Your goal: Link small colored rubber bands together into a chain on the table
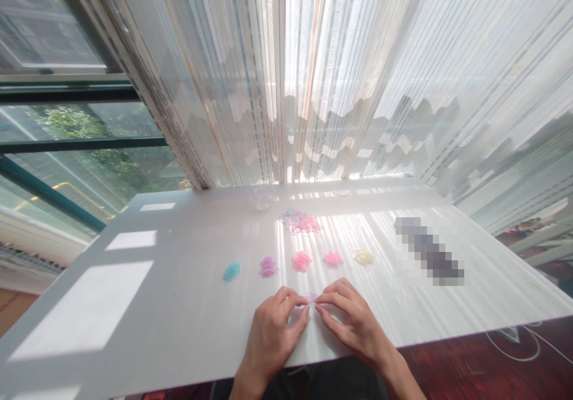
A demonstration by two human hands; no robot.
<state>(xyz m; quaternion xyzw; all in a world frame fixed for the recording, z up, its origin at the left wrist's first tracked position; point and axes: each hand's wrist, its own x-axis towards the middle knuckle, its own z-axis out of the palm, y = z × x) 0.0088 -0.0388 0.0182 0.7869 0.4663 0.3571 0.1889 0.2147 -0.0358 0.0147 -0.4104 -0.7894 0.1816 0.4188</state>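
Observation:
My left hand (276,323) and my right hand (351,315) meet near the table's front edge, thumbs and forefingers pinched. Between the fingertips is a tiny pale blue strand, seemingly a rubber band (312,305), held by both hands. Just behind them lies a small pale purple heap (310,297), partly hidden by the fingers. Farther back, small heaps of thin looped bands form a row: teal (231,271), purple (268,266), hot pink (301,261), light pink (333,259) and pale yellow (363,257).
A larger mixed-colour pile of bands (301,221) lies behind the row. Beyond it are a clear round container (263,199) and a clear disc (342,193). A pixelated dark long object (430,251) is at the right of the white table (179,316). Sheer curtains hang behind.

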